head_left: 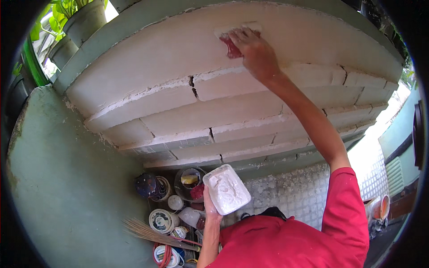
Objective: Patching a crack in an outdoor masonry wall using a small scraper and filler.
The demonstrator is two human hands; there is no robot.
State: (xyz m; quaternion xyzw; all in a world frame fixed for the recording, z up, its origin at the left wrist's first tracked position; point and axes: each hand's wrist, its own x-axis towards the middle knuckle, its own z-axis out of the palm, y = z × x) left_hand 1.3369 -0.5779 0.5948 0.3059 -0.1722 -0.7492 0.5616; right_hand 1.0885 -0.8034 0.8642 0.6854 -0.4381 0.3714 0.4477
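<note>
My right hand (258, 53) reaches up to the top panel of the pale wall (174, 49). Its fingers are wrapped round a red-handled putty spreader (232, 48), whose pale blade lies against the wall. Down by my body, my left hand (210, 204) grips the side of a white rectangular tub (248, 195). White putty (228, 189) with a ridged, stirred surface fills much of the tub. The left fingers are partly hidden under it. Below the top panel, the wall steps in long ledges with rough white edges and several dark cracks.
A green side wall (76, 178) stands at the left. In the corner are several paint buckets (163, 221), a dark basin (181, 176) with a yellow sponge, and a stick broom (156, 232). Potted plants (85, 22) stand at upper left. Tiled floor (295, 192) lies below; an orange-rimmed bucket (381, 207) is at right.
</note>
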